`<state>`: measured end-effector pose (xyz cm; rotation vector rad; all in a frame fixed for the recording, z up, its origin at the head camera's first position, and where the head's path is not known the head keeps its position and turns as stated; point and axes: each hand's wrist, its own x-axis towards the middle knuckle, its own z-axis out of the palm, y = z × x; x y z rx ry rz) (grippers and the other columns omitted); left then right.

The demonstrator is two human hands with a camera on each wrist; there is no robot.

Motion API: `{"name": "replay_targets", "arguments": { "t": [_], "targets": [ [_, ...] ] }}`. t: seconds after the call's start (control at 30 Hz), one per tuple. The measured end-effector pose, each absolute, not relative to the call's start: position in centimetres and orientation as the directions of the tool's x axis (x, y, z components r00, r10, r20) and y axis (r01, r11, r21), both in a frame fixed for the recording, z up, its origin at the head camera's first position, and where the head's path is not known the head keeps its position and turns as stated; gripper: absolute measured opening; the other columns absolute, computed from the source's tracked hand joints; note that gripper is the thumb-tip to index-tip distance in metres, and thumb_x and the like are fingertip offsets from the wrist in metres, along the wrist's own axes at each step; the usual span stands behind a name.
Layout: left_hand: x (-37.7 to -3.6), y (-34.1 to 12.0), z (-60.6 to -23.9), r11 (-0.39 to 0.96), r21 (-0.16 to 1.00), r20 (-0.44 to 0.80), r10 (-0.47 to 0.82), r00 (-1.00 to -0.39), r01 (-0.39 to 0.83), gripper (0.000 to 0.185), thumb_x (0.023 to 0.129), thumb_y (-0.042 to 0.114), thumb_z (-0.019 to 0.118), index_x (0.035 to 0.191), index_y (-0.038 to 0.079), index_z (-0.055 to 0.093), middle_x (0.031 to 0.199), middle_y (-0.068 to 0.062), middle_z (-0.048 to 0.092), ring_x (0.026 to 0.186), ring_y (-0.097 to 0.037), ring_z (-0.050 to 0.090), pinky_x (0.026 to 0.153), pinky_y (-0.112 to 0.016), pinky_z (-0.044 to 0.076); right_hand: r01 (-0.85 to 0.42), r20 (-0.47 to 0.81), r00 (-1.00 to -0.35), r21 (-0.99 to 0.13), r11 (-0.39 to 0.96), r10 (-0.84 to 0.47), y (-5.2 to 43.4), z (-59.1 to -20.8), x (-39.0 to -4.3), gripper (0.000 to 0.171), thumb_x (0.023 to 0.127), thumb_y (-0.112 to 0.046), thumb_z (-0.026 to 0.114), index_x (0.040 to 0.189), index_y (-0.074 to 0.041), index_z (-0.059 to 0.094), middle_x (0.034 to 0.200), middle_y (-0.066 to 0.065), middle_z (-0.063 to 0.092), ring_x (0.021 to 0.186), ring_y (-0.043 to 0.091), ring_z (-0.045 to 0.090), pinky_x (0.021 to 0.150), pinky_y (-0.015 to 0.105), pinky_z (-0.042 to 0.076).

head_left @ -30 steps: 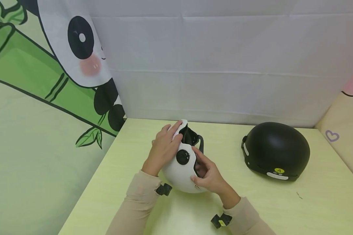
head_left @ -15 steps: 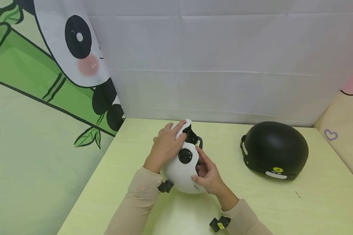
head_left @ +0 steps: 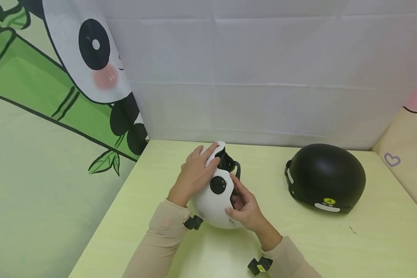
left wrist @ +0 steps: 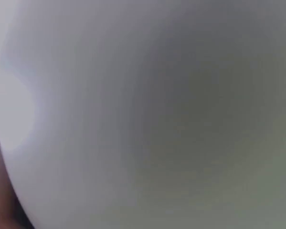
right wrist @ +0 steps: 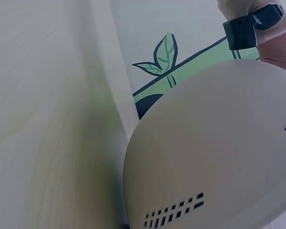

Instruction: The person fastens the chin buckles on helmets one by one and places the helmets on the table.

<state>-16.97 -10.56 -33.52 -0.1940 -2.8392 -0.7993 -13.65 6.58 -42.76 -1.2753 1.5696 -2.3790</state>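
Observation:
A white helmet [head_left: 212, 210] with a round black disc on its side stands tilted on the table, its dark inside turned to the right. My left hand [head_left: 194, 173] rests on the upper left of the shell, index finger and thumb stretched along it. My right hand [head_left: 246, 208] grips the rim on the right, thumb outside and fingers partly hidden inside the opening. Blurred pale shell [left wrist: 133, 114] fills the left wrist view. Rows of small vent slots mark the helmet [right wrist: 219, 133] in the right wrist view.
A black helmet [head_left: 326, 177] with a yellow "A" sticker sits on the right of the pale yellow-green table [head_left: 368, 247]. A grey-white cloth [head_left: 264, 77] hangs behind the table's back edge. A printed panda panel [head_left: 73, 146] covers the left side.
The white helmet, with both hands on it, has shifted and tilted slightly to the right since one second ago. The black helmet stays in place.

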Motion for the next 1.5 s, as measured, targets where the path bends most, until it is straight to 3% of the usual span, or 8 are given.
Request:
{"name": "replay_targets", "arguments": {
  "t": [0.33, 0.6, 0.8, 1.2, 1.37, 1.5],
  "targets": [
    [-16.1, -12.5, -35.5, 0.733, 0.636, 0.286, 0.068, -0.956, 0.242, 0.054, 0.089, 0.057, 0.035, 0.14, 0.038, 0.029, 0.143, -0.01, 0.025, 0.126, -0.033, 0.026, 0.089, -0.06, 0.029, -0.409, 0.617, -0.672, -0.77, -0.491, -0.409, 6.6, -42.6, -13.4, 0.081, 0.072, 0.016, 0.057, 0.142, -0.001, 0.021, 0.132, 0.013, 0.038, 0.107, 0.024, 0.049, 0.083, 0.035, 0.044],
    [-15.2, -14.3, -38.5, 0.549, 0.77, 0.373, 0.024, -0.928, 0.324, 0.053, 0.091, 0.046, 0.043, 0.141, 0.033, 0.03, 0.142, 0.002, 0.027, 0.124, -0.026, 0.032, 0.091, -0.055, 0.031, -0.436, 0.645, -0.657, -0.747, -0.501, -0.391, 6.6, -42.4, -13.5, 0.082, 0.07, 0.021, 0.054, 0.142, -0.003, 0.023, 0.13, 0.012, 0.04, 0.107, 0.022, 0.048, 0.083, 0.032, 0.044],
    [-14.8, -14.9, -40.9, 0.47, 0.806, 0.404, 0.006, -0.915, 0.359, 0.056, 0.093, 0.039, 0.045, 0.143, 0.031, 0.024, 0.143, 0.001, 0.024, 0.127, -0.025, 0.027, 0.092, -0.055, 0.028, -0.433, 0.648, -0.658, -0.743, -0.511, -0.383, 6.7, -42.3, -13.5, 0.082, 0.07, 0.02, 0.053, 0.143, -0.003, 0.022, 0.129, 0.012, 0.04, 0.106, 0.02, 0.048, 0.083, 0.031, 0.044],
    [-14.1, -14.8, -44.7, 0.179, 0.947, 0.276, -0.023, -0.961, 0.267, 0.057, 0.097, 0.017, 0.035, 0.146, 0.029, 0.008, 0.148, 0.006, 0.006, 0.133, -0.024, 0.01, 0.101, -0.048, 0.015, -0.437, 0.633, -0.684, -0.753, -0.491, -0.362, 6.7, -42.1, -13.5, 0.083, 0.07, 0.017, 0.056, 0.143, -0.002, 0.021, 0.129, 0.011, 0.041, 0.105, 0.019, 0.048, 0.082, 0.03, 0.044],
    [-14.0, -14.4, -45.5, 0.128, 0.954, 0.279, -0.038, -0.959, 0.273, 0.061, 0.094, 0.013, 0.033, 0.145, 0.032, 0.005, 0.149, 0.006, 0.004, 0.132, -0.028, 0.011, 0.099, -0.05, 0.017, -0.435, 0.637, -0.685, -0.747, -0.503, -0.353, 6.8, -42.1, -13.6, 0.083, 0.071, 0.016, 0.057, 0.143, -0.003, 0.021, 0.129, 0.011, 0.042, 0.103, 0.017, 0.047, 0.082, 0.029, 0.045],
    [-13.8, -14.2, -46.2, 0.066, 0.945, 0.323, -0.033, -0.946, 0.32, 0.066, 0.092, 0.014, 0.036, 0.146, 0.027, 0.0, 0.149, 0.0, 0.0, 0.131, -0.031, 0.012, 0.099, -0.051, 0.018, -0.44, 0.647, -0.678, -0.738, -0.512, -0.35, 6.8, -42.0, -13.8, 0.083, 0.071, 0.019, 0.055, 0.143, -0.004, 0.022, 0.129, 0.011, 0.042, 0.103, 0.017, 0.047, 0.082, 0.029, 0.044]
  ]
}}
